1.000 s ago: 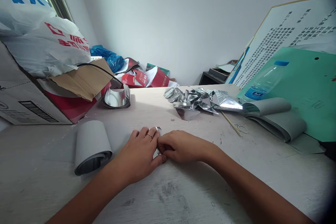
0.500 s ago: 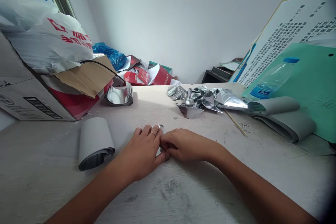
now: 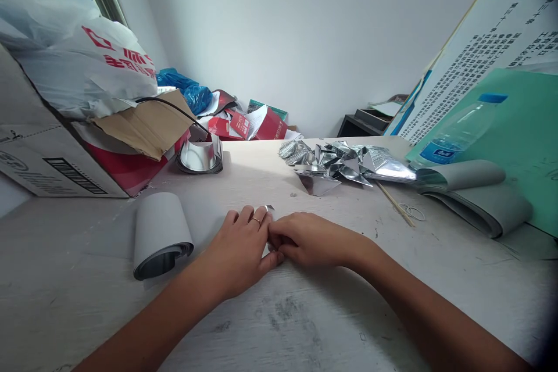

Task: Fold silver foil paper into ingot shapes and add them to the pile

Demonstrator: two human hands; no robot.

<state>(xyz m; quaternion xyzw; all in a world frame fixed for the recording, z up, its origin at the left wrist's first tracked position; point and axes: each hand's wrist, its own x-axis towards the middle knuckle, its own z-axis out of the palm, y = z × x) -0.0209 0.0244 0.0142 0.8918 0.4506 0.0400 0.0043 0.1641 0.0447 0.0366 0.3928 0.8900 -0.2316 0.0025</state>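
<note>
My left hand, with a ring on one finger, and my right hand meet on the pale worktop. Between them they pinch a small piece of silver foil; most of it is hidden by my fingers, and only its edges show. A rolled grey-backed foil sheet lies just left of my left hand. Above my hands lies a heap of creased, folded foil, with a pointed foil piece at its front.
A second curled grey sheet lies at right, near a plastic water bottle on a green folder. A wooden stick and rubber bands lie nearby. A cardboard box and a white plastic bag fill the left.
My view has shifted slightly, so the table objects sit a little further right and higher. My hands stay together on the foil piece, with little visible movement.
</note>
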